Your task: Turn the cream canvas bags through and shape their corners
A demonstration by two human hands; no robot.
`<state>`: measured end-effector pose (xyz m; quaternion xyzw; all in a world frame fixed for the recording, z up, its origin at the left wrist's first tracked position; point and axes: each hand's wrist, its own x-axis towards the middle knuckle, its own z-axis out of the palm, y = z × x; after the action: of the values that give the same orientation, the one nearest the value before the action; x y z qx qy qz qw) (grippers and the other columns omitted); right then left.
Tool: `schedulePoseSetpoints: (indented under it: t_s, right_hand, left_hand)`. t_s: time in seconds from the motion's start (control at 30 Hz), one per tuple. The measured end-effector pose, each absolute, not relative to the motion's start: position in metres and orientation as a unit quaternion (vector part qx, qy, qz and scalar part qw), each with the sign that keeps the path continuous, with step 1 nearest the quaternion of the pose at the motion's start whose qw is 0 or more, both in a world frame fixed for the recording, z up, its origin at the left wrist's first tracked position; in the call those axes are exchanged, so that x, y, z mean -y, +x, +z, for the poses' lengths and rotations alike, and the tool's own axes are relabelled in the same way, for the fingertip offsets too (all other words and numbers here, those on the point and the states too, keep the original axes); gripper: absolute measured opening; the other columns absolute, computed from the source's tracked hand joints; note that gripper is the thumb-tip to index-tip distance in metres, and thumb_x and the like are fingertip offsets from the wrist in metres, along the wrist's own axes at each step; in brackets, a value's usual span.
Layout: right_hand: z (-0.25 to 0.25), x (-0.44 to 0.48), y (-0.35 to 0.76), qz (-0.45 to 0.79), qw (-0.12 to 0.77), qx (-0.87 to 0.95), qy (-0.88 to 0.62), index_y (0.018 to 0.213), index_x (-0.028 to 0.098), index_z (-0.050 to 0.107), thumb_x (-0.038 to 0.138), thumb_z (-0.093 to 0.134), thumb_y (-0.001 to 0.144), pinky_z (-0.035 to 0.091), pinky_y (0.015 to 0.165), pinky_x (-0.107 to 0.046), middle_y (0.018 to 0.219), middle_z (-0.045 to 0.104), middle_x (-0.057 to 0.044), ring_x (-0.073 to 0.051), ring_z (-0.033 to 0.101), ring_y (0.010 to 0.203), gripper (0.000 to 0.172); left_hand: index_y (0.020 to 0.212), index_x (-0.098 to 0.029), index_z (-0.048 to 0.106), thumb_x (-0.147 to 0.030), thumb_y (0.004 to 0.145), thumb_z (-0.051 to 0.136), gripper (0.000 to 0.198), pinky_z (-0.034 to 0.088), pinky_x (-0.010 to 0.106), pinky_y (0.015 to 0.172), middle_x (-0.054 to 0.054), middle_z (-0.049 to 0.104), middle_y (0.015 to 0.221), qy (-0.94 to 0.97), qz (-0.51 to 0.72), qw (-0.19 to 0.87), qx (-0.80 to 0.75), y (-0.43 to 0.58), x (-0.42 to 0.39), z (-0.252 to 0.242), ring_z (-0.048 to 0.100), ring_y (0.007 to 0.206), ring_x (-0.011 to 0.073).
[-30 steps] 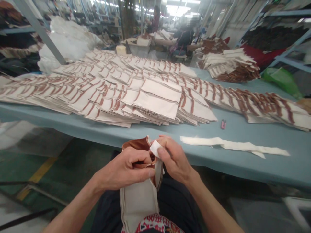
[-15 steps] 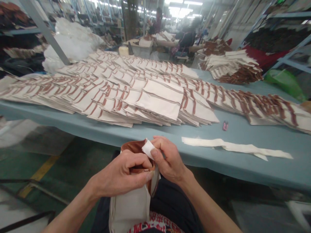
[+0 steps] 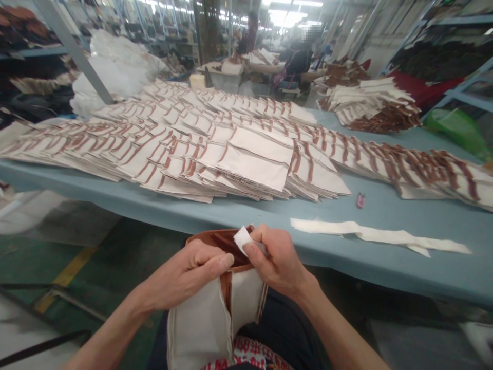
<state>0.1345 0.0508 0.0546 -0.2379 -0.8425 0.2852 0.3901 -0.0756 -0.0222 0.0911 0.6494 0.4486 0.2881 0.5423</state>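
Note:
In my lap I hold a cream cloth bag point(image 3: 200, 324) with brown trim and a brown lining at its open mouth. My left hand point(image 3: 188, 275) is closed on the bag's top edge, fingers curled over the brown rim. My right hand point(image 3: 275, 259) pinches a small white tag point(image 3: 243, 239) at the rim, thumb pressed on it. The bag hangs down between my knees, in front of the table's near edge.
A long blue table point(image 3: 385, 257) carries overlapping rows of cream bags with brown straps point(image 3: 215, 149). A white cloth strip point(image 3: 377, 235) and a small pink object point(image 3: 361, 200) lie near its front edge. Another stack point(image 3: 370, 105) and a seated person point(image 3: 296, 61) are behind.
The bag's mouth has spread wider and its body has shifted left and lower. My left fingers have straightened somewhat along the rim. My right hand still pinches the white tag.

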Motion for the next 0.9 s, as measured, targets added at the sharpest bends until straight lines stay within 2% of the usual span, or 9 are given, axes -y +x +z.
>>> schedulePoseSetpoints:
  t_s: [0.07,0.2,0.27,0.37,0.47,0.6,0.7,0.8,0.9]
  right_hand:
    - [0.058,-0.050,0.136,0.274,0.390,0.847,-0.234,0.078,0.025,0.048,0.028,0.049,0.102,0.032,0.052,-0.028,0.060,0.051,0.005,-0.013,0.043,0.049,0.024]
    - [0.062,-0.046,0.138,0.294,0.381,0.842,-0.243,0.080,0.024,0.048,0.025,0.049,0.102,0.034,0.054,-0.027,0.062,0.050,0.005,-0.014,0.045,0.051,0.021]
    - [0.063,-0.044,0.139,0.310,0.376,0.840,-0.239,0.080,0.024,0.048,0.026,0.049,0.102,0.033,0.055,-0.028,0.063,0.051,0.004,-0.014,0.045,0.053,0.021]
    - [0.059,-0.047,0.143,0.397,0.355,0.811,-0.241,0.079,0.024,0.049,0.031,0.049,0.102,0.034,0.057,-0.028,0.063,0.052,0.004,-0.014,0.045,0.054,0.025]
    - [0.042,-0.058,0.151,0.499,0.327,0.754,-0.276,0.077,0.024,0.048,0.040,0.044,0.105,0.038,0.057,-0.027,0.062,0.054,0.004,-0.014,0.048,0.054,0.033]
    - [0.012,-0.066,0.161,0.504,0.347,0.727,-0.311,0.074,0.023,0.049,0.049,0.046,0.105,0.038,0.056,-0.028,0.062,0.058,0.002,-0.014,0.051,0.055,0.040]
    - [0.006,-0.061,0.160,0.498,0.394,0.697,-0.332,0.073,0.023,0.048,0.055,0.048,0.103,0.037,0.054,-0.027,0.060,0.054,0.003,-0.014,0.047,0.053,0.043]
    - [0.020,-0.053,0.156,0.495,0.456,0.653,-0.347,0.074,0.024,0.045,0.058,0.040,0.105,0.037,0.053,-0.026,0.058,0.047,0.005,-0.014,0.043,0.052,0.046]
    - [0.046,-0.049,0.156,0.500,0.487,0.634,-0.334,0.076,0.024,0.046,0.057,0.041,0.106,0.036,0.050,-0.025,0.057,0.047,0.006,-0.013,0.043,0.050,0.045]
  left_hand:
    - [0.063,-0.020,0.032,-0.041,0.105,0.043,0.047,0.024,0.025,0.055,-0.006,0.028,0.063,0.690,0.270,0.515,-0.431,-0.075,0.021,0.095,0.027,0.058,0.0102]
    - [0.066,-0.018,0.042,-0.026,0.101,0.047,0.036,0.028,0.023,0.059,-0.006,0.044,0.065,0.767,0.227,0.410,-0.439,-0.071,0.021,0.102,0.041,0.061,0.0094]
    - [0.064,-0.018,0.038,-0.016,0.094,0.048,0.032,0.024,0.024,0.055,-0.007,0.040,0.060,0.789,0.230,0.344,-0.454,-0.067,0.024,0.100,0.036,0.055,0.0078]
    - [0.060,-0.019,0.027,-0.009,0.083,0.050,0.034,0.017,0.027,0.051,-0.008,0.025,0.055,0.792,0.261,0.301,-0.464,-0.062,0.032,0.095,0.023,0.049,0.0071]
    - [0.062,-0.020,0.024,-0.009,0.081,0.049,0.034,0.018,0.027,0.051,-0.008,0.023,0.058,0.792,0.290,0.316,-0.434,-0.057,0.044,0.091,0.023,0.049,0.0075]
    - [0.067,-0.020,0.027,-0.008,0.086,0.048,0.031,0.021,0.028,0.054,-0.008,0.025,0.061,0.804,0.337,0.284,-0.399,-0.061,0.058,0.091,0.027,0.051,0.0087]
    - [0.066,-0.020,0.031,-0.009,0.090,0.050,0.032,0.024,0.026,0.053,-0.008,0.027,0.059,0.802,0.354,0.266,-0.402,-0.072,0.062,0.093,0.030,0.050,0.0089]
    - [0.065,-0.020,0.042,-0.016,0.096,0.051,0.033,0.031,0.022,0.053,-0.008,0.041,0.056,0.782,0.340,0.290,-0.434,-0.087,0.060,0.093,0.042,0.051,0.0087]
    - [0.081,-0.020,0.061,-0.035,0.104,0.047,0.032,0.042,0.021,0.061,-0.003,0.064,0.073,0.755,0.312,0.325,-0.476,-0.097,0.055,0.088,0.059,0.064,0.0127]
